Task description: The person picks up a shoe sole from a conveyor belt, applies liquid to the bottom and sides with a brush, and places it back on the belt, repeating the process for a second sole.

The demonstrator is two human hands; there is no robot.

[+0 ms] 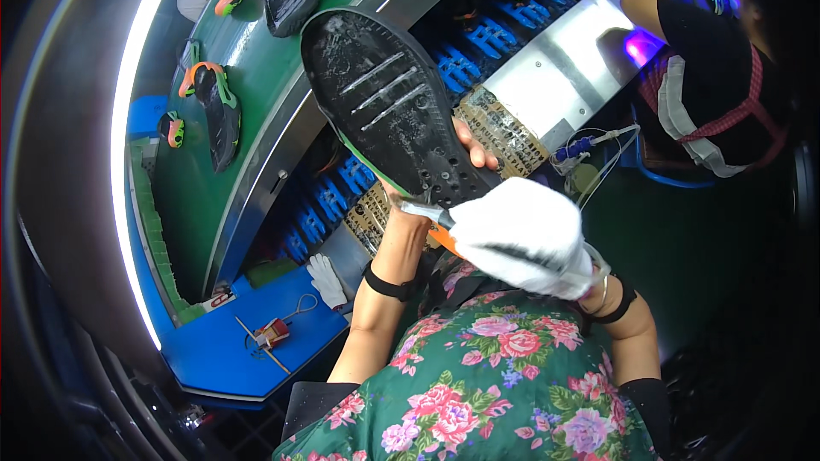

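Observation:
In front of me I hold up a black shoe with its flat underside toward me. Three pale streaks cross its wide end, small holes dot the narrower end, and a green edge shows on its left side. My bare left hand wraps it from beneath, the fingers curling over the right edge. My right hand, in a white glove, is closed around a small brush whose dark tip points left, by the shoe's near end. The glove covers most of the brush handle. Something orange shows just below it.
A green conveyor on the left carries several black shoes with orange and green straps. Below it, a blue table bears a small red container with a stick, near a white glove. A co-worker sits at the upper right.

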